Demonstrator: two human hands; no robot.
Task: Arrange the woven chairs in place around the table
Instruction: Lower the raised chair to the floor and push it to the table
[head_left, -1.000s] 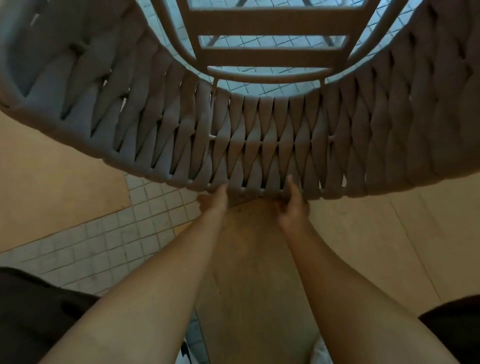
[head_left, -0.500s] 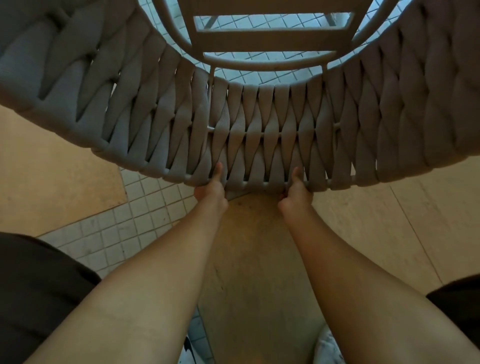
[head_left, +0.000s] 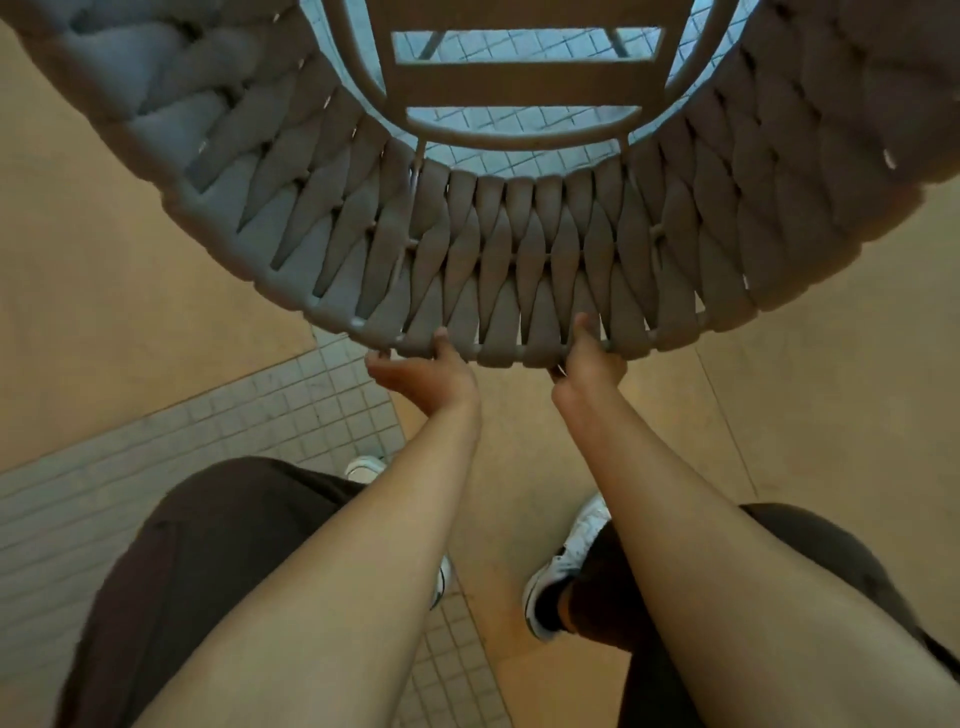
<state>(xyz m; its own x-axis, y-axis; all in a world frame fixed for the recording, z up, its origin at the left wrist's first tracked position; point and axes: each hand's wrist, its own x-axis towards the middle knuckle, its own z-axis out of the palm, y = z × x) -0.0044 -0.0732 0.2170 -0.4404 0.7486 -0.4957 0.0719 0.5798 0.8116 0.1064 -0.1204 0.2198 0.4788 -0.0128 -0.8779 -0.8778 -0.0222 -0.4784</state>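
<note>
Dim, warm light; wide-angle bending at edges, slight blur

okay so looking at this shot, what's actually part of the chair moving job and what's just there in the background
Part of the job:
- woven chair, its curved back rim nearest the camera
- left hand, gripping the rim
- right hand, gripping the rim beside it

Just there:
- white shoes and dark trousers
- grey tiled strip in the tan floor

No table is in view.

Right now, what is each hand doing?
Left hand: gripping the back rim of the grey woven rope chair.
Right hand: gripping the same rim.
</note>
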